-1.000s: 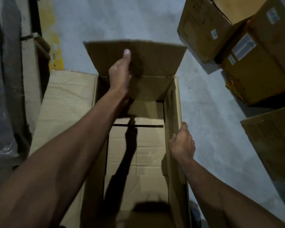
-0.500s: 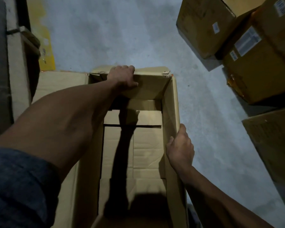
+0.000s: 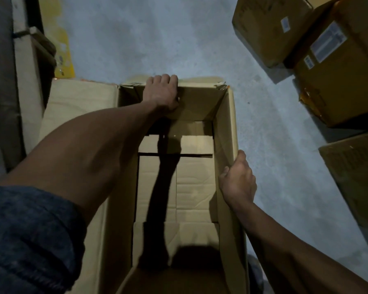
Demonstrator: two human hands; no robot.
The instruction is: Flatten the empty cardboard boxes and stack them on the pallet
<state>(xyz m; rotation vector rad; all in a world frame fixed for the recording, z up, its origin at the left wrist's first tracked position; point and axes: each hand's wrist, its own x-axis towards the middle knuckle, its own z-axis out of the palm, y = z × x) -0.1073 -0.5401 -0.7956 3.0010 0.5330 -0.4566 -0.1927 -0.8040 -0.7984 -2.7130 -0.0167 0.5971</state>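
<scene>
An open, empty cardboard box stands on the concrete floor right below me, its bottom flaps visible inside. My left hand grips the top edge of the far wall, fingers curled over the outside where the far flap is folded down. My right hand holds the top edge of the right wall, thumb inside. The box's left flap lies spread outward to the left. No pallet is in view.
Several sealed, labelled cardboard boxes are piled at the upper right, and another box sits at the right edge. A wooden post and dark clutter line the left side. Bare concrete floor stretches beyond the box.
My left hand pushed the far flap, which stood upright a second ago, down over the outside of the box and now grips the far wall's edge. The right hand stayed on the right wall.
</scene>
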